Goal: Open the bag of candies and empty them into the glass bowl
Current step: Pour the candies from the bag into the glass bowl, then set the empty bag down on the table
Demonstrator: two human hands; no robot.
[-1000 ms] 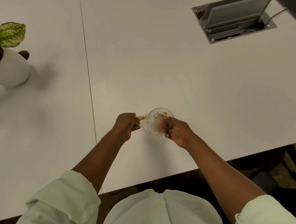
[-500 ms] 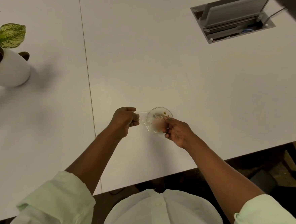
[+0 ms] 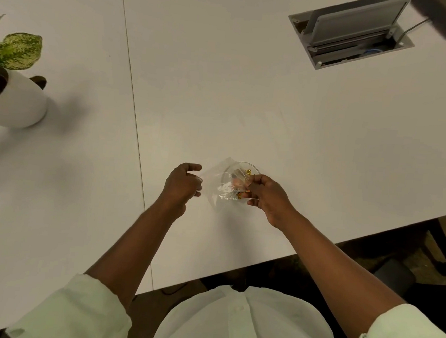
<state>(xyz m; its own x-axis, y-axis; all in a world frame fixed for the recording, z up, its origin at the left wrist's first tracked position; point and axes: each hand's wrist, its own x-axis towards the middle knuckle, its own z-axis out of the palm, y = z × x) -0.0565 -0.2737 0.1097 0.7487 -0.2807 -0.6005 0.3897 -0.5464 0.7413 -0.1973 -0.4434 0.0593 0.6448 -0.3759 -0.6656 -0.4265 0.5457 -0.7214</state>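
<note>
A small clear glass bowl point(image 3: 253, 169) stands on the white table near its front edge, with gold-wrapped candies point(image 3: 248, 172) inside. A clear plastic bag point(image 3: 216, 180) stretches over the bowl's left side. My left hand point(image 3: 182, 184) pinches the bag's left edge, left of the bowl. My right hand point(image 3: 269, 195) grips the bag's right end at the bowl's near rim, where an orange candy point(image 3: 240, 195) shows by the fingers. How much is left in the bag is hard to tell.
A white pot with a green plant point(image 3: 13, 96) stands at the far left. An open cable hatch point(image 3: 350, 35) is sunk in the table at the back right. A seam point(image 3: 134, 104) runs between two tabletops. The table edge point(image 3: 316, 252) is close below my hands.
My left hand has drawn away to the left, and the clear bag is now pulled out flat between both hands over the bowl. The gold candies by the left hand are gone.
</note>
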